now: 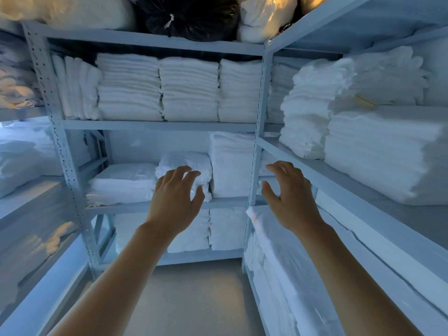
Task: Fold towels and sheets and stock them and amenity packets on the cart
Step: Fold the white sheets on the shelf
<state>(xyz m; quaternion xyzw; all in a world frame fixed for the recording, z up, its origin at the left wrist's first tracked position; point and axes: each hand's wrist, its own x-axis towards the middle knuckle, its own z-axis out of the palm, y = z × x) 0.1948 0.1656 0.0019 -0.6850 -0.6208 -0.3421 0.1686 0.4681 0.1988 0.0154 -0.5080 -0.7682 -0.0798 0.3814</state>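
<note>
**Linen Store: Both Hands Empty at the Middle Shelf**

I had both arms stretched out toward the grey metal shelving [155,126] facing me. My left hand [175,197] was raised in front of the small stack of folded towels [186,163] on the middle shelf, fingers spread and loosely curved, holding nothing; whether the fingertips touched the cloth I could not tell. My right hand [288,192] was raised level with it, near the upright post [254,166] where the two racks meet, fingers likewise spread and curved, empty.

Left of that small stack lay flat folded sheets [123,183]; right of it stood a taller white pile [230,163]. The shelf above carried full stacks of folded towels [189,89] side by side. The rack on my right bore further white stacks [378,151]. On the top shelf sat a tied black bag [189,18] between pale bundles. No cart was in view.
</note>
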